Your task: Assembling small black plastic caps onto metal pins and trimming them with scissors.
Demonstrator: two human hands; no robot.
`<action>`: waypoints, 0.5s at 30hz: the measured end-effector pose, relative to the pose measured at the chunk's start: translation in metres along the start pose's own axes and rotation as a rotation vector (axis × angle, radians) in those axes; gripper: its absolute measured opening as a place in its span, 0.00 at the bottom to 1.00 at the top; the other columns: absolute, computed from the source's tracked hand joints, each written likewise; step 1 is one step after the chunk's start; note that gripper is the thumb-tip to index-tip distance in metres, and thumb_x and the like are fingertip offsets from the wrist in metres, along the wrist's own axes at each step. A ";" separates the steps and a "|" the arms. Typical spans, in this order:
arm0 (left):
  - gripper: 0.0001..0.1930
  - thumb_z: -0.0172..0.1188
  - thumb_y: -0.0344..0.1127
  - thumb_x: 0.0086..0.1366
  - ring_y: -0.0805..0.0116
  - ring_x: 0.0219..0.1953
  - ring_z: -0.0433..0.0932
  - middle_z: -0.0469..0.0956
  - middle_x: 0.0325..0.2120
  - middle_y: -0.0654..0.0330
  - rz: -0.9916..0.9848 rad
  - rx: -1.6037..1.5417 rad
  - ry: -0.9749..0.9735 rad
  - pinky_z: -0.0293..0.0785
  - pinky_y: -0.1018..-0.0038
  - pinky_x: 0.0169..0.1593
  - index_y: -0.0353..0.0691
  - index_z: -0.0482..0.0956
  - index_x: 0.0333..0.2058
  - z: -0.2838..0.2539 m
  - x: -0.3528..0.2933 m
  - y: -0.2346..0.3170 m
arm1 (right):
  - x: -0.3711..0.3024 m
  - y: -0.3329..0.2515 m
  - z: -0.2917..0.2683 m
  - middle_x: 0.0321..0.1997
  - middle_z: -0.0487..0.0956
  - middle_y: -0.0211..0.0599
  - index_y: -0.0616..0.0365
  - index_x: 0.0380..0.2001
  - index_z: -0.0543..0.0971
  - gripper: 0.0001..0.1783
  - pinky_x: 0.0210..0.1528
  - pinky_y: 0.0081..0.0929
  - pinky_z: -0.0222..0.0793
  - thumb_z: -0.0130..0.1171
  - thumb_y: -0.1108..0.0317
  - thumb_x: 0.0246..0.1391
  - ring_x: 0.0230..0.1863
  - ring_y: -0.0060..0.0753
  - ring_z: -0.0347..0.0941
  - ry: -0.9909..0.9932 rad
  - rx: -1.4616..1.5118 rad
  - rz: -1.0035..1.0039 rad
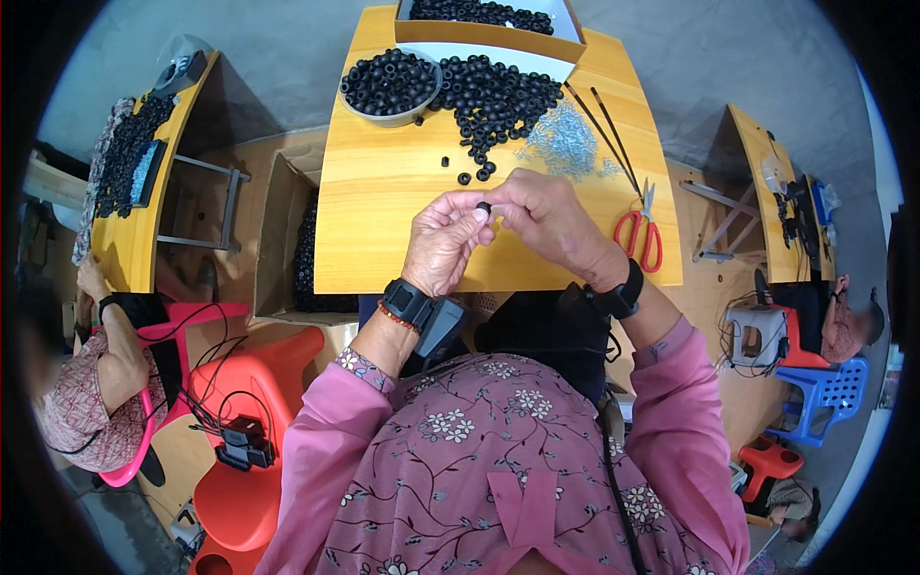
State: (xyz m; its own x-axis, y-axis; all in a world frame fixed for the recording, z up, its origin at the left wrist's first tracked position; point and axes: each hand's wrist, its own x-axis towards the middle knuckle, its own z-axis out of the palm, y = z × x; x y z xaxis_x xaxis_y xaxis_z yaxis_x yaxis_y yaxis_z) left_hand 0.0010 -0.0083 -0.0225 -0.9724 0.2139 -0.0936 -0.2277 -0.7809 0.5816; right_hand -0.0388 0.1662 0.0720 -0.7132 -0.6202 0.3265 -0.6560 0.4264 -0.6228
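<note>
Above the near half of the wooden table, my left hand point(443, 240) pinches a small black bead-like piece point(483, 207) between thumb and fingertips. My right hand point(554, 218) meets it from the other side, its fingers closed at the piece. Whatever else those right fingertips hold is too small to make out. Just beyond my hands lie a few loose black pieces point(465, 178), round with a hole. Farther back they spread into a black heap point(494, 101), next to a bowl point(391, 120) full of the same. A pile of tiny pale-blue pieces point(563, 141) sits right of the heap.
Red-handled scissors point(639, 230) and two dark sticks point(606, 134) lie on the table point(374, 254) at the right. A box point(489, 34) of black pieces stands at the back. An open carton point(278, 230) and a red chair point(244, 479) are at left. Other people sit at side tables.
</note>
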 end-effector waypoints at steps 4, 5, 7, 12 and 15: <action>0.09 0.59 0.22 0.68 0.69 0.35 0.83 0.83 0.39 0.54 0.005 0.041 -0.002 0.84 0.75 0.41 0.33 0.78 0.46 -0.001 0.001 0.000 | 0.000 0.006 0.002 0.25 0.76 0.40 0.60 0.38 0.83 0.06 0.30 0.32 0.69 0.63 0.75 0.56 0.27 0.39 0.75 0.020 -0.008 -0.026; 0.09 0.59 0.22 0.68 0.69 0.35 0.83 0.83 0.39 0.54 0.006 0.041 -0.003 0.84 0.75 0.41 0.33 0.78 0.46 -0.001 0.001 -0.001 | -0.001 0.007 0.003 0.26 0.76 0.41 0.60 0.38 0.83 0.06 0.30 0.33 0.69 0.62 0.75 0.56 0.27 0.40 0.74 0.017 0.018 -0.012; 0.07 0.59 0.21 0.68 0.69 0.34 0.83 0.84 0.39 0.54 0.008 0.075 -0.007 0.83 0.75 0.41 0.33 0.78 0.44 0.000 0.000 -0.001 | -0.002 0.008 0.003 0.26 0.76 0.41 0.60 0.38 0.83 0.06 0.30 0.34 0.69 0.62 0.75 0.56 0.27 0.41 0.74 0.013 0.046 0.002; 0.06 0.59 0.21 0.68 0.68 0.34 0.83 0.84 0.38 0.53 0.059 0.141 -0.030 0.83 0.74 0.40 0.34 0.78 0.43 -0.001 -0.001 -0.005 | 0.002 0.008 -0.004 0.30 0.78 0.40 0.59 0.39 0.83 0.09 0.31 0.32 0.71 0.61 0.79 0.54 0.28 0.39 0.77 -0.114 -0.135 -0.083; 0.06 0.59 0.20 0.67 0.68 0.33 0.83 0.84 0.37 0.52 0.086 0.176 -0.020 0.83 0.73 0.40 0.33 0.79 0.42 0.004 0.000 -0.009 | -0.010 0.016 0.002 0.29 0.77 0.40 0.59 0.40 0.83 0.13 0.31 0.31 0.72 0.58 0.82 0.51 0.28 0.38 0.77 -0.135 0.359 0.265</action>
State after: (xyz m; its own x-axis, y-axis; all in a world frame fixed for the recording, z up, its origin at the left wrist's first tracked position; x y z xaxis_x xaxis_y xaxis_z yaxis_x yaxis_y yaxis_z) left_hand 0.0030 0.0010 -0.0242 -0.9863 0.1634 -0.0224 -0.1295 -0.6827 0.7192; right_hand -0.0423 0.1781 0.0574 -0.7906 -0.6109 0.0428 -0.3120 0.3417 -0.8865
